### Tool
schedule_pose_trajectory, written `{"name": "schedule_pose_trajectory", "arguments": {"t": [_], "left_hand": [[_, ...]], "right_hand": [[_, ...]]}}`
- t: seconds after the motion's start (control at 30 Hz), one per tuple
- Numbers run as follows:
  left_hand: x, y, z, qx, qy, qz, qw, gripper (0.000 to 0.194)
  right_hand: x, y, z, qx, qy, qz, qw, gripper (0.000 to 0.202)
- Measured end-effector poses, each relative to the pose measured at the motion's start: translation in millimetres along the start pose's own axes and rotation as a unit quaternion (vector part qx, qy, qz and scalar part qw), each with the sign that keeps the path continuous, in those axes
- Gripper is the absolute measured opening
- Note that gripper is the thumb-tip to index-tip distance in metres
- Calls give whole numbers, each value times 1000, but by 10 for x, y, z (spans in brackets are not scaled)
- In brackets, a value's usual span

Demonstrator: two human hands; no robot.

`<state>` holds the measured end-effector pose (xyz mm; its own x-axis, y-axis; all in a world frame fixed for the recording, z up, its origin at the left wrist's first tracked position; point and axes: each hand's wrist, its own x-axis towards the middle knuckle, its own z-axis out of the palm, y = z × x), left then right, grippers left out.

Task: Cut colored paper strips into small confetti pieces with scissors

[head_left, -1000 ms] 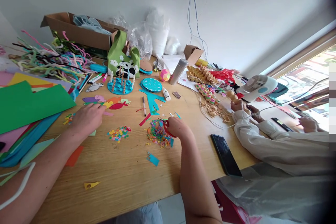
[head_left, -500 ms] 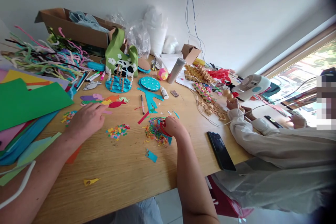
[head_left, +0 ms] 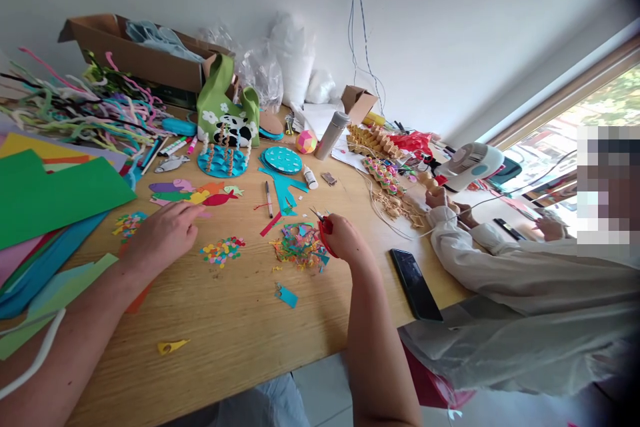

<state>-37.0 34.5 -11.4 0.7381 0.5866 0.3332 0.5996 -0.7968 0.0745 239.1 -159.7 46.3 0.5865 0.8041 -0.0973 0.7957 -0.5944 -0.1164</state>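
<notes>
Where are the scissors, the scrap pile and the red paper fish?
Scissors (head_left: 324, 240), head view: on the red handle, held in the right hand (head_left: 347, 238).
Scrap pile (head_left: 299, 245), head view: on the middle of the heap.
Red paper fish (head_left: 219, 199), head view: on its body.

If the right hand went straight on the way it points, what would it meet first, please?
Leading with the scissors, the right hand would probably meet the blue paper, perhaps after a small white scrap; depth is unclear.
</notes>
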Motion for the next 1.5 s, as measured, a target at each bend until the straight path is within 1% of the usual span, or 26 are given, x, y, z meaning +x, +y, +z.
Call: {"name": "schedule_pose_trajectory", "arguments": {"t": [0.1,0.23,0.33,0.43,0.57,0.67,0.77,0.97,1.07,1.17,1.23,1.3,1.37,1.4,1.43,1.5], "left_hand": [[-5,-2,28,-10,16,-5,1000,41],[-8,-1,45,-25,21,-7,999,41],[-8,1,49,-28,13,-7,999,41],[-8,-2,54,-35,18,-6,999,42],[-8,-12,66,-48,22,-2,999,42],[-6,-14,70,-53,23,-6,998,42],[-2,-7,60,-63,17,-9,998,41],[10,33,9,-91,0,-16,996,39],[36,93,-34,-126,3,-28,992,39],[93,230,-121,-202,14,-35,979,38],[150,381,-203,-286,2,-39,957,37],[223,576,-284,-388,-31,-50,920,38],[312,801,-338,-484,-54,-30,873,43],[361,917,-349,-514,-63,-25,855,44],[412,1031,-349,-529,-54,-16,847,42],[511,1244,-318,-535,-12,17,844,38]], "right_hand": [[-86,9,-40,40,75,11,996,8],[-186,47,-108,82,159,-1,984,6],[-234,68,-164,104,200,-3,974,8],[-264,71,-192,129,235,-28,963,9],[-274,67,-174,162,297,-61,939,10],[-270,67,-143,189,335,-53,921,12],[-275,60,-126,208,346,-23,914,12],[-307,33,-168,252,332,15,909,11],[-311,52,-197,287,318,26,903,12],[-316,81,-204,306,321,26,896,13],[-324,86,-196,317,311,23,896,13],[-335,67,-187,333,293,17,896,15],[-349,18,-187,336,280,9,899,16],[-357,-15,-194,326,279,5,903,16],[-365,-50,-204,310,285,2,907,15],[-382,-119,-228,263,301,-9,916,13]]}}
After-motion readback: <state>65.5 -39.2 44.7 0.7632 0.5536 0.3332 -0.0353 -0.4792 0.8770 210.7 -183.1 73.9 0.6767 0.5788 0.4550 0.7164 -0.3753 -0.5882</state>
